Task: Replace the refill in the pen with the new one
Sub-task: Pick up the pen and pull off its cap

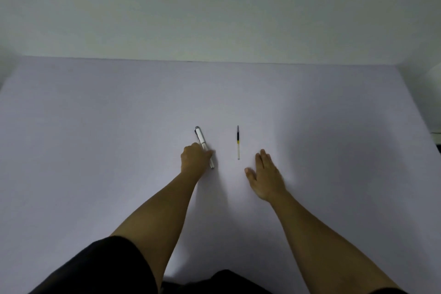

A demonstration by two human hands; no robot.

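Pale table (95,126): left hand (194,159) clenched on pen (201,141), likely lifting it; refill (238,143) right of pen, right hand (266,174) flat, empty.

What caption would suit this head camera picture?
Left hand closes on a white pen on the table; the spare refill lies beside the open right hand.

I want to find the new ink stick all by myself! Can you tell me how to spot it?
Look at the big pale table and find the person's two hands near its middle. Between them, just ahead of the flat right hand, lies the refill, touched by nobody. It is far thinner than the white pen under the left hand, with a dark tip, black and yellow bands, and a clear tail.
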